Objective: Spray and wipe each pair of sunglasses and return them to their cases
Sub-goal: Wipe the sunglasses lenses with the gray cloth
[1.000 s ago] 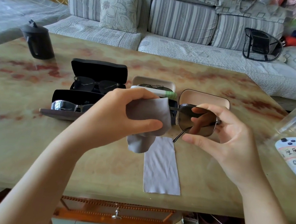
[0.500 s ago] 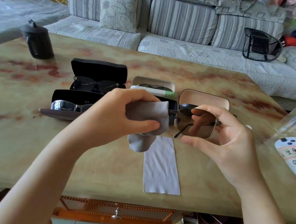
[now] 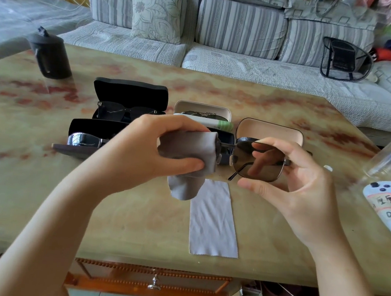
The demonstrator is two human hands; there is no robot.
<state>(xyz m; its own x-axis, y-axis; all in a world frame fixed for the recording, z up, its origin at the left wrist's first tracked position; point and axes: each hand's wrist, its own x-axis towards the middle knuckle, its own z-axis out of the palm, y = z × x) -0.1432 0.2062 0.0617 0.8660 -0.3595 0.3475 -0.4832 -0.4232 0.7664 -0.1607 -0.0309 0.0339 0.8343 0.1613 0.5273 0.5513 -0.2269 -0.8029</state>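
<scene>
**Wiping one lens of the metal-framed sunglasses**

My left hand (image 3: 146,147) was curled round a grey cloth (image 3: 189,152), thumb beneath and fingers over the top. The cloth was folded over one lens of the sunglasses (image 3: 241,162), and a loose tail of it hung below the hand. My right hand (image 3: 305,190) held the same pair by its other side. Its fingers lay behind the brown lens and showed through it, curled onto the frame's outer edge. The thumb sat just under the lower rim; I could not tell whether it touched. The pair was raised above the table (image 3: 40,191), spanning the gap between my two hands, one temple arm angled down behind the lens.

Just beyond my right hand stood an open beige case (image 3: 271,131). Beyond my left hand lay a white spray bottle (image 3: 216,124) before a second beige case (image 3: 202,108). Further to that hand's left sat a far black case (image 3: 130,92) and a near black case (image 3: 90,126), each holding sunglasses. Nearer me than both hands, a flat cloth (image 3: 213,219) lay on the table.
</scene>
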